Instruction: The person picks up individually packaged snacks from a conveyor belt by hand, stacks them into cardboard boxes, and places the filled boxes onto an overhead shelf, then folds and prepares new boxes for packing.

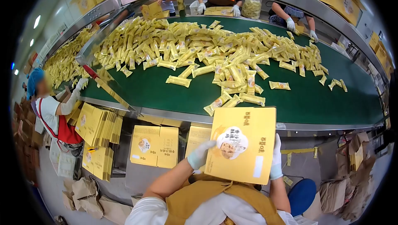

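A yellow printed cardboard box is held up in front of my chest, by the near edge of the green belt. My left hand, in a white glove, grips its left side with the thumb pressed on the printed face. Along the right edge, my gloved right hand holds the same box; its fingers are partly hidden behind the cardboard. Just beyond the box lie yellow-wrapped snack packets, some close to its top edge. I cannot tell whether anything is inside the box.
A large heap of packets covers much of the green conveyor belt. Below the belt's metal edge stand flattened yellow boxes. A co-worker in a red apron reaches in at left; several gloved co-workers work across the belt. A blue stool stands right.
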